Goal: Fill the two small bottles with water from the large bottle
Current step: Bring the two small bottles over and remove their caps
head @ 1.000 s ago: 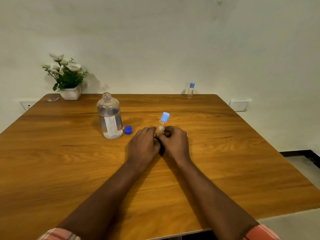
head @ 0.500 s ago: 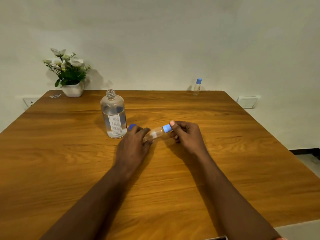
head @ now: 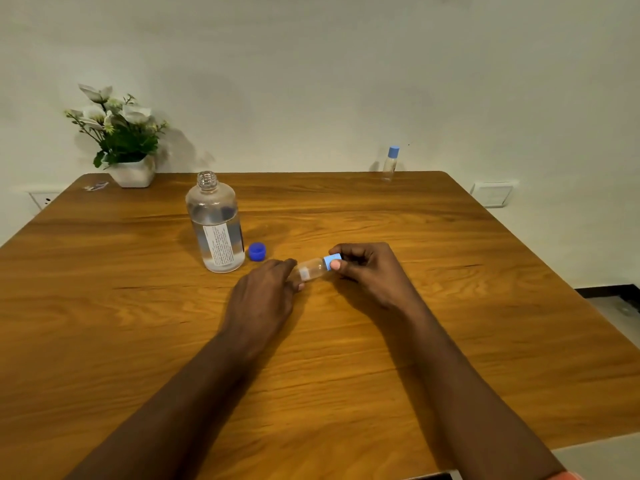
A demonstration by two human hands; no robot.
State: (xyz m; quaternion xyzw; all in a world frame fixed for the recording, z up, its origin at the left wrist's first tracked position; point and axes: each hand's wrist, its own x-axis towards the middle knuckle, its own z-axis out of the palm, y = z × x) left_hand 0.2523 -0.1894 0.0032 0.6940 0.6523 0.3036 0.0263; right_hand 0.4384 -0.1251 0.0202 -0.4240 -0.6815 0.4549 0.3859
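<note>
Warm brown wooden table against a pale wall carries a white pot of white flowers at its far left corner. Next stands the large clear bottle, uncapped and partly full, with a dark blue round cap just beside it. The left hand curls its fingers round the base of a small clear bottle held sideways; the right hand pinches its light blue cap. A second small capped bottle stands upright at the far edge.

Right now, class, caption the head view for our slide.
Left hand holds a small bottle sideways while right hand pinches its light-blue cap.
</note>
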